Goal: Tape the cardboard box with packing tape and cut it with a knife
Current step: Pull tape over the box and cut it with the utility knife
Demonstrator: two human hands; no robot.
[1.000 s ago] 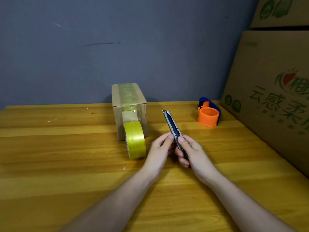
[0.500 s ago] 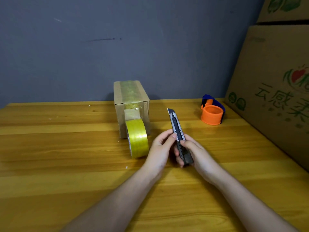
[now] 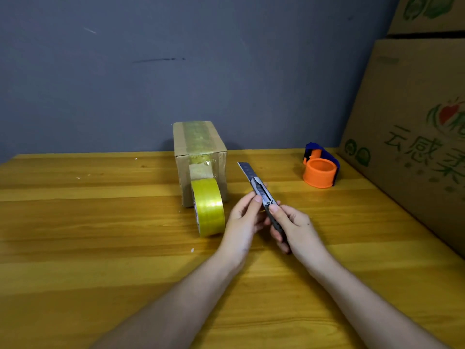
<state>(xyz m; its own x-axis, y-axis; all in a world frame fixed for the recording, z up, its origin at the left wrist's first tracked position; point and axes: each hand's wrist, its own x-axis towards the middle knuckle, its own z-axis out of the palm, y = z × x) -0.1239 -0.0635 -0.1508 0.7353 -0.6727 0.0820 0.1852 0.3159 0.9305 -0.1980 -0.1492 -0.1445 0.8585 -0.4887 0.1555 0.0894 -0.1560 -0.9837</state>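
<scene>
While both hands (image 3: 266,220) grip slim metal knife (image 3: 261,192) w/ blade out, glossy tape roll (image 3: 208,207) touches taped cardboard box (image 3: 198,149).

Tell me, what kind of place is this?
Probably a packing or storeroom corner: a wooden table with a small taped cardboard box, a yellow packing tape roll, and big printed cartons stacked on the right.

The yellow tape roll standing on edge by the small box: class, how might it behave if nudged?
The tape roll stands on its rim, so it would probably roll. Its tape strip seems stuck to the cardboard box, likely tethering it.
</scene>
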